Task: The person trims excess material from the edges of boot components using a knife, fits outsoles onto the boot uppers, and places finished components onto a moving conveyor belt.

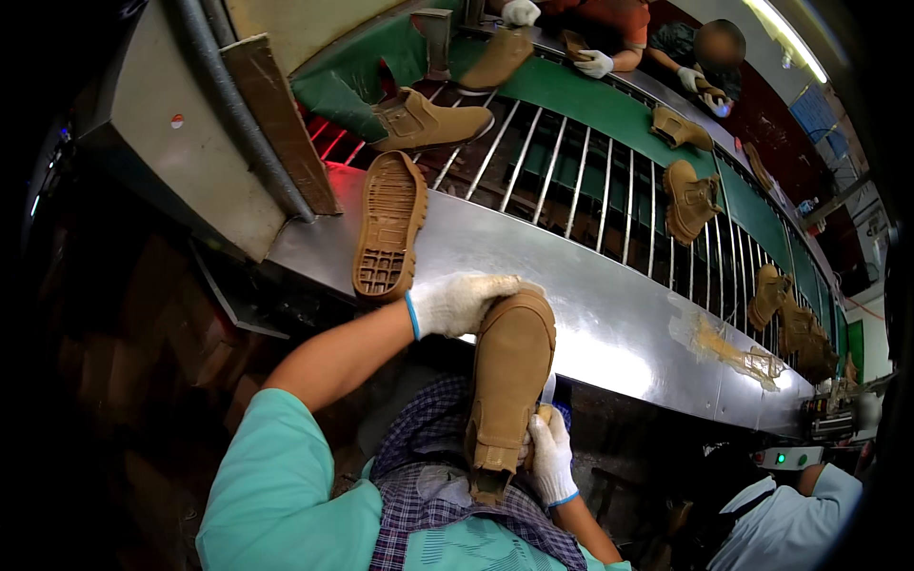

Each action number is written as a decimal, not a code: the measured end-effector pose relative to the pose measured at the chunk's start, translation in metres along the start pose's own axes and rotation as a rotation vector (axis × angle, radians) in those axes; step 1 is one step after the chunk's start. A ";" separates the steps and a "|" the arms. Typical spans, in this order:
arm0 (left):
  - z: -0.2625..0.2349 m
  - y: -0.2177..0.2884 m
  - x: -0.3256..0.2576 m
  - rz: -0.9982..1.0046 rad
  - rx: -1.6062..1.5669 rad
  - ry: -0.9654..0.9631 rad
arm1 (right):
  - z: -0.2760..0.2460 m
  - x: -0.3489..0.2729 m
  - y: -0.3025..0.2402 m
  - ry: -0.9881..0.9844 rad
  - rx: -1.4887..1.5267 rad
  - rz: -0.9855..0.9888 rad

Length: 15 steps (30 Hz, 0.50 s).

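A tan boot (514, 371) lies across my lap and the bench edge, toe pointing away from me. My left hand (462, 303), in a white knitted glove with a blue cuff, is closed round its toe end. My right hand (552, 457), also gloved, is closed at the boot's right side near the ankle, round a small tool (548, 388) with a pale, blade-like end. Its exact kind is not clear, and the fingers partly hide its handle. A loose tan boot sole (388, 226) rests on the metal ledge (609, 328), beyond my left wrist.
Beyond the ledge runs a conveyor of metal rods (554, 171) carrying a tan buckled boot (433, 121) and several other boots (689, 202). A grey post (249, 109) stands at the left. Gloved co-workers (595, 64) work across the line; another person (790, 523) is at the lower right.
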<state>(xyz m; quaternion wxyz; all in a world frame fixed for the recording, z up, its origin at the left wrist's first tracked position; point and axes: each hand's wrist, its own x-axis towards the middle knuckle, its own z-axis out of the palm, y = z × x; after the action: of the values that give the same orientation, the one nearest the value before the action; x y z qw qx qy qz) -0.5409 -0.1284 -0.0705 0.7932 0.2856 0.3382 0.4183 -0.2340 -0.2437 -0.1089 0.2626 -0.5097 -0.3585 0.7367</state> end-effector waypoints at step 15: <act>0.045 -0.014 -0.028 0.191 0.496 0.028 | -0.002 0.031 0.032 -0.062 -0.255 -0.073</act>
<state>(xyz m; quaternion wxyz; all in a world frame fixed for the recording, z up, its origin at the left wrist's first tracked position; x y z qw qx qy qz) -0.5111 -0.1663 -0.0449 0.6509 0.4962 0.4129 0.3995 -0.2435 -0.2395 -0.1520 0.2113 -0.5026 -0.4756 0.6904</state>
